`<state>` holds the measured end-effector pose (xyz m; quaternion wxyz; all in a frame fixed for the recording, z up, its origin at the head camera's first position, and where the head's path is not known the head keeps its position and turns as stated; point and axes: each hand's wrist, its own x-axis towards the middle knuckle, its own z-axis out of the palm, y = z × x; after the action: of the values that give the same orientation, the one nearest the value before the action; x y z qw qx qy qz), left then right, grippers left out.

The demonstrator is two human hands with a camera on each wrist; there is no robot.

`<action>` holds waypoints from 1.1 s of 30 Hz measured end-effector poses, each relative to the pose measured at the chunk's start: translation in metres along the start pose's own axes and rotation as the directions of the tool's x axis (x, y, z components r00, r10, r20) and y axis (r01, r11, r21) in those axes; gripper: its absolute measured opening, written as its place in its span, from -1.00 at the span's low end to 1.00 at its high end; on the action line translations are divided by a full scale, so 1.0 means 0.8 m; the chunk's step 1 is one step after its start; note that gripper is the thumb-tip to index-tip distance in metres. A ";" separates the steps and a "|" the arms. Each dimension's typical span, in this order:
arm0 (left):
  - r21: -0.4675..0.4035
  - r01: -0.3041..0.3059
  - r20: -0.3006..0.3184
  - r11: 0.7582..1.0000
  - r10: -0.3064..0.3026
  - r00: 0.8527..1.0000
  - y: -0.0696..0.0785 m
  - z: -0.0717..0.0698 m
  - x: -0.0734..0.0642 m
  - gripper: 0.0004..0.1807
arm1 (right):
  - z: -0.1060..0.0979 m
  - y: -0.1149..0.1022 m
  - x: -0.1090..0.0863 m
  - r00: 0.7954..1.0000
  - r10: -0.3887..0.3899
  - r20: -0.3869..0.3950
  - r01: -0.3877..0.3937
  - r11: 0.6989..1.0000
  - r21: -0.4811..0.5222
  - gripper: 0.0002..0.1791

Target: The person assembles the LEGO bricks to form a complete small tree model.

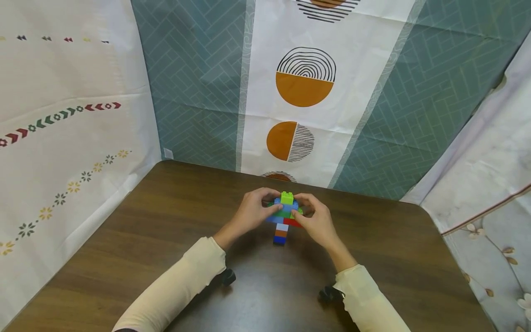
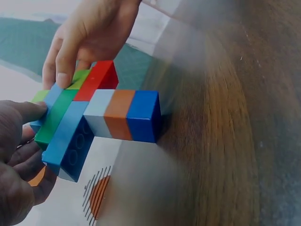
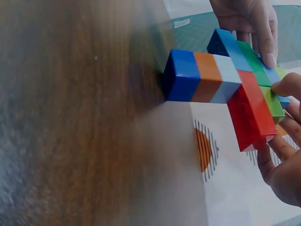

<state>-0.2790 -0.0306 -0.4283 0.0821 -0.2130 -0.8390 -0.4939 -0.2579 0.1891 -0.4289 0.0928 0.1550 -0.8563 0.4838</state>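
Observation:
A tree-shaped stack of building bricks (image 1: 280, 234) stands upright on the table, held between both hands. Its narrow trunk has a dark blue brick (image 2: 145, 117) at the bottom, then an orange brick (image 2: 120, 115) and a white brick (image 2: 98, 112). Above, a blue brick (image 2: 70, 136) and a red brick (image 3: 254, 110) form the wide layer, with green, light green and blue bricks stepping inward. A lime brick (image 1: 286, 198) tops it. My left hand (image 1: 252, 210) grips the upper layers from the left, thumb in front. From the right, my right hand (image 1: 317, 223) pinches them likewise.
The brown wooden table (image 1: 166, 230) reaches back to a patterned curtain (image 1: 199, 83). White cloths hang at the left (image 1: 74, 138) and right sides. Dark wrist-camera mounts (image 1: 227, 277) sit below both forearms, close above the tabletop.

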 end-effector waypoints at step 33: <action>0.034 0.217 0.133 0.976 -0.220 0.966 -0.060 0.051 0.043 -0.59 | 0.014 0.066 0.028 0.925 0.363 0.114 -0.378 0.913 0.155 -0.53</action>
<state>-0.3278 -0.0063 -0.4746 -0.0279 -0.1515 -0.8658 -0.4762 -0.2978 0.2014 -0.4697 -0.0503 0.0173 -0.8278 0.5585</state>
